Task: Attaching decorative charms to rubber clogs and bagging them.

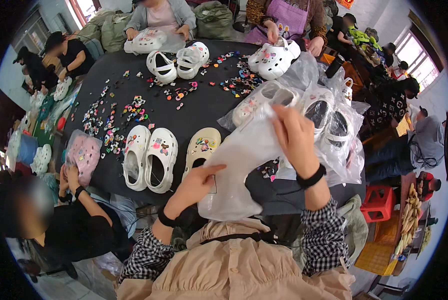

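A translucent plastic bag (241, 160) hangs between my two hands above the table's near edge. Fingers of my right hand (296, 137) pinch its upper corner. At its left edge, my left hand (194, 186) grips it, the index finger lying across the plastic and the other fingers partly hidden. Just behind that hand stands a beige clog (204, 145) with colourful charms, its heel covered by my hand and the bag. Left of it, two white clogs (150, 159) sit side by side, charms on the right one's toe.
Bagged white clogs (329, 120) pile up at the right of the black table (114, 80). Loose shoe charms (134, 110) are scattered across it. Co-workers handle clogs at the far side, and one at the left holds a bagged pink pair (84, 155). A red stool (377, 204) stands at right.
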